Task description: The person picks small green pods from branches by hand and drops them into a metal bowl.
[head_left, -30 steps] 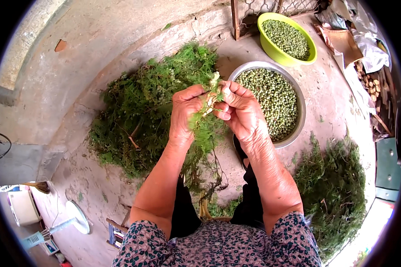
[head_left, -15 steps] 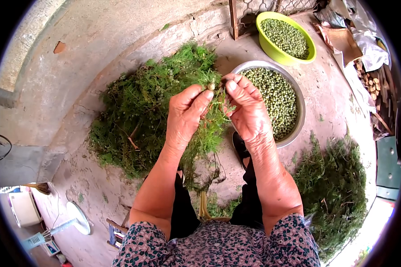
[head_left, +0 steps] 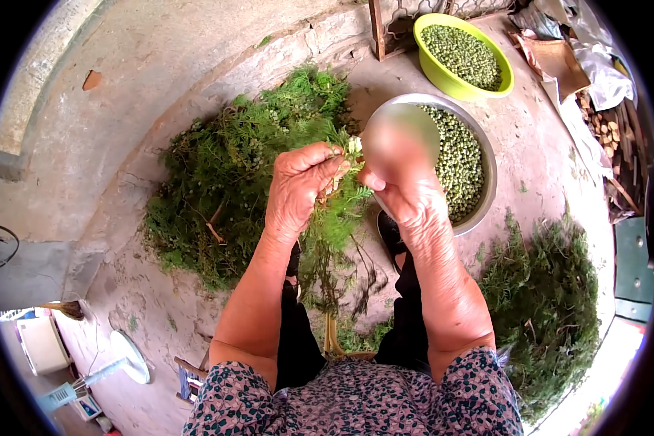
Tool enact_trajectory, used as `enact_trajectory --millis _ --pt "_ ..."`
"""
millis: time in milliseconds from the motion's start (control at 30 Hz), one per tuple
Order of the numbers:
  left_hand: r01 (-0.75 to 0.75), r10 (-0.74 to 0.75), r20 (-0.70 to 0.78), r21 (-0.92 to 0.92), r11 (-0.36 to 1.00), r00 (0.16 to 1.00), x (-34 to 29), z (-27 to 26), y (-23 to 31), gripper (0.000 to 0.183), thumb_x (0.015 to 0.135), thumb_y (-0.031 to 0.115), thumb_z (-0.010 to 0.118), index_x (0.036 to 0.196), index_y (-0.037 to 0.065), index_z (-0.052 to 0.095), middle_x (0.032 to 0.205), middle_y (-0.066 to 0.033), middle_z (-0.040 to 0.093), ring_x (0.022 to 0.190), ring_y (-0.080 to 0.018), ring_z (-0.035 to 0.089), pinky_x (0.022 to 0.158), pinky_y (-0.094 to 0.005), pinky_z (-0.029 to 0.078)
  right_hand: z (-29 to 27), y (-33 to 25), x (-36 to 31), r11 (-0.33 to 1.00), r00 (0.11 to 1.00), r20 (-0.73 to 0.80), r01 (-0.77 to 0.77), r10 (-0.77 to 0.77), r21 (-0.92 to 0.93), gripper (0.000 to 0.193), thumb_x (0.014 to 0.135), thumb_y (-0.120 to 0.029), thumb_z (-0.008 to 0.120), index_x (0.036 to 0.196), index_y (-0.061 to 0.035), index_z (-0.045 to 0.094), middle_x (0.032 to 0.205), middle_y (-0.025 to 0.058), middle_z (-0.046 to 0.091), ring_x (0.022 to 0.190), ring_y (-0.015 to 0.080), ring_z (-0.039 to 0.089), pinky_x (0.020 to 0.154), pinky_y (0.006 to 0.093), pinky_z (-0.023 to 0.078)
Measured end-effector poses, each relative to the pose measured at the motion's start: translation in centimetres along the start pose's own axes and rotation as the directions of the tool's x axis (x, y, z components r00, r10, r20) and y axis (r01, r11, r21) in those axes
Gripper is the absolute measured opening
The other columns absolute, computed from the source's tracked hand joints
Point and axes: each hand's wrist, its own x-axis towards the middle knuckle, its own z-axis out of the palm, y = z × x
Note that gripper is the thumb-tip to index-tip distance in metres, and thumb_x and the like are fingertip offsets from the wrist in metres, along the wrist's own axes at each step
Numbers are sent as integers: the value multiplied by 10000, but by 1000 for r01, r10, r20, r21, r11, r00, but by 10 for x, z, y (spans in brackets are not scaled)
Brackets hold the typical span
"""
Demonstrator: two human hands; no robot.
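My left hand [head_left: 298, 190] is closed on a leafy evergreen sprig [head_left: 336, 221], pinching it between thumb and fingers. The sprig's feathery foliage hangs below the hand toward my lap, and pale green berries show at the fingertips. Close beside it, my right hand [head_left: 416, 195] is raised over the left side of a metal basin [head_left: 490, 171]. A round blur covers most of its fingers; only the thumb shows clearly near the sprig. Round green berries [head_left: 461, 163] fill much of the basin.
A large heap of evergreen branches [head_left: 218, 174] lies at the left, and a darker heap [head_left: 541, 305] at the right. Beyond the basin stands a yellow-green tub [head_left: 432, 69] of berries. Stacked firewood [head_left: 609, 134] is at the far right, a white fan [head_left: 128, 356] at the lower left.
My right hand has turned and shifted slightly, its fingers now blurred out. The left hand has moved a little left and still holds the sprig.
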Motion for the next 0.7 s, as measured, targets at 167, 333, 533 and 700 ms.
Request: enact_trajectory --millis 167,333,533,700 --pt "71 -64 82 -86 994 995 -2 -2 1 115 795 102 613 771 -9 592 586 17 500 478 -36 393 435 -194 306 -3 -11 4 1000 990 142 7 -3 -29 216 841 -139 559 1021 -22 536 809 40 578 635 101 538 507 177 410" --pt "121 -110 104 -98 988 988 -2 -1 5 158 785 107 619 682 1 561 570 20 481 475 -41 394 433 -193 304 4 -16 -9 969 965 238 -49 108 -243 345 814 -163 606 1108 -7 516 782 -2 562 613 55 486 507 163 375" --pt "71 -63 69 -126 990 996 -1 3 6 169 754 114 631 644 13 551 569 12 483 497 -60 428 462 -232 334 3 -4 -9 956 971 240 72 -2 -285 267 789 -87 618 1027 -31 512 817 -15 520 650 58 479 493 175 364" --pt "131 -130 16 -117 984 991 -1 3 4 150 754 110 603 652 13 551 591 15 485 551 -58 475 497 -228 405 15 -1 -8 961 993 107 -18 49 -275 228 794 -63 605 1006 -49 523 807 -18 528 639 45 496 488 151 375"
